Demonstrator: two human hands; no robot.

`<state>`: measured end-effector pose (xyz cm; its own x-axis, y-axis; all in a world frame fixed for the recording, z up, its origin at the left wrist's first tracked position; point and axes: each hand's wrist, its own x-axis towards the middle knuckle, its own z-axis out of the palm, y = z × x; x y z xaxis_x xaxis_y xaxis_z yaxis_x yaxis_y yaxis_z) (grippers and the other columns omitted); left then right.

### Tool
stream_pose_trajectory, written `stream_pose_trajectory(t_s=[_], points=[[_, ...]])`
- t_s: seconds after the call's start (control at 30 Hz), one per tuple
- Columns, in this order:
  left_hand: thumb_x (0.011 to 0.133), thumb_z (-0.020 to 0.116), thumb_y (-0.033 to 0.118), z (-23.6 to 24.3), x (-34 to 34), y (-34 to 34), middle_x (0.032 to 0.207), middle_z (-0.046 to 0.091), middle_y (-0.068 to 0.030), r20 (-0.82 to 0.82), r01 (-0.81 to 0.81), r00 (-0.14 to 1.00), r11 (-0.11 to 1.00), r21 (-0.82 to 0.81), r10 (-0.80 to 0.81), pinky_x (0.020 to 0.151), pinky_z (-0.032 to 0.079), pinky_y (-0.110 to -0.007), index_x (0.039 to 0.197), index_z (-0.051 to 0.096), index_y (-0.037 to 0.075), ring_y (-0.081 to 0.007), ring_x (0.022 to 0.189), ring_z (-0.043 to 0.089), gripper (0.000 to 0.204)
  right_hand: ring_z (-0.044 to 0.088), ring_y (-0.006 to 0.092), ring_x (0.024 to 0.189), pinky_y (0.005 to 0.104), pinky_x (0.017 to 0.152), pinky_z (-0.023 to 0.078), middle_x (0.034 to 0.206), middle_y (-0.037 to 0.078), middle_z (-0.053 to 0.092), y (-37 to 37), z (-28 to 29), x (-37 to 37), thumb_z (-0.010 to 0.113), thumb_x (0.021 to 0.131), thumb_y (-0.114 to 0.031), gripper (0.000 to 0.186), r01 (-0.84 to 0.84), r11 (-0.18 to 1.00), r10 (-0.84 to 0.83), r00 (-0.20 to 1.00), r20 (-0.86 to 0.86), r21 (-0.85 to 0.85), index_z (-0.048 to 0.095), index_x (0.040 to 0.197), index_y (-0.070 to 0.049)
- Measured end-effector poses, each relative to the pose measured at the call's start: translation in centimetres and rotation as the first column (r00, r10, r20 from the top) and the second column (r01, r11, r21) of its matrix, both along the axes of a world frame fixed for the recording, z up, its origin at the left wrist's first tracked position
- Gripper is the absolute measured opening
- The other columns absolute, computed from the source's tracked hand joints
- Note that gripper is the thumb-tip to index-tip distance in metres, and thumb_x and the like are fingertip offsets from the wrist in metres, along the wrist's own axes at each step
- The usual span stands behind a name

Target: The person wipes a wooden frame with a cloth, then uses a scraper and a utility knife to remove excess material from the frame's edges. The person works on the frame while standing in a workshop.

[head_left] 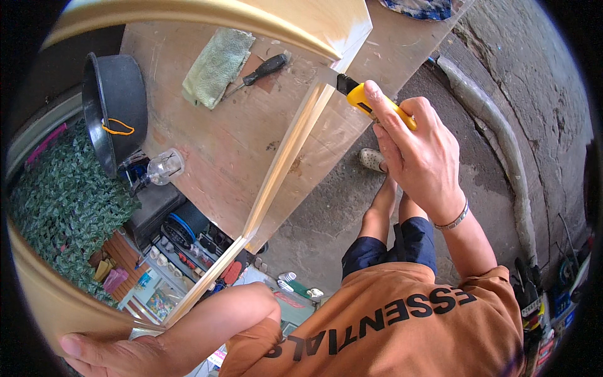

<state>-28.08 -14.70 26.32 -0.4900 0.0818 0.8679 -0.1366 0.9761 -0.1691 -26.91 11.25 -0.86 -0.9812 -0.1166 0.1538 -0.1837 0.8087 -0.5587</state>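
A gold-and-pale wooden frame (282, 166) with a moulded edge stands tilted in front of me, its opening looking onto the table. My right hand (422, 151) is closed around a yellow utility knife (360, 98), the index finger laid along the top of the handle. The knife's blade touches or lies very close to the frame's upper right corner. At the lower left, my left hand (119, 353) grips the frame's near corner, thumb on the face; its other fingers are partly hidden.
On the plastic-covered table (207, 141) lie a folded pale cloth (220, 66) and a screwdriver (267, 69). A black basin (129, 100) and a clear plastic container (166, 167) are at the left. A long grey roll (496, 125) rests on the concrete floor at the right.
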Motion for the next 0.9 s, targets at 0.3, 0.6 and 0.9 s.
stream_pose_trajectory(t_s=[0.3, 0.6, 0.9], points=[[0.095, 0.068, 0.060, -0.3, 0.0, 0.9, 0.060, 0.044, -0.0011, 0.011, 0.026, 1.000, 0.999, -0.029, -0.026, 0.049, 0.044, -0.031, 0.068, 0.050, 0.007, -0.0123, 0.055, 0.047, 0.062, 0.057, 0.0203, 0.066, 0.0340, 0.057, 0.050, 0.089, 0.006, 0.052, 0.0, 0.4, 0.2, 0.071, 0.092, -0.018, 0.054, 0.017, 0.999, -0.018, 1.000, -0.017, -0.035, 0.062, 0.145, -0.025], [0.096, 0.066, 0.061, -0.4, 0.1, 1.2, 0.061, 0.044, -0.0007, 0.022, 0.031, 0.999, 0.999, -0.037, -0.030, 0.048, 0.044, -0.031, 0.069, 0.051, 0.008, -0.0128, 0.054, 0.048, 0.062, 0.056, 0.0208, 0.064, 0.0348, 0.056, 0.050, 0.089, 0.007, 0.051, -0.3, 0.7, 0.3, 0.070, 0.093, -0.017, 0.056, 0.024, 0.999, -0.023, 0.999, 0.041, -0.042, 0.060, 0.147, -0.025], [0.096, 0.065, 0.062, 0.9, 0.3, -0.6, 0.061, 0.045, -0.0015, 0.079, 0.149, 0.987, 0.975, -0.162, -0.138, 0.048, 0.045, -0.031, 0.069, 0.051, 0.006, -0.0131, 0.055, 0.049, 0.064, 0.056, 0.0212, 0.064, 0.0348, 0.055, 0.050, 0.088, 0.007, 0.050, -0.5, 0.7, 0.1, 0.071, 0.093, -0.016, 0.057, 0.034, 0.997, -0.030, 0.998, 0.056, -0.064, 0.059, 0.148, -0.024]])
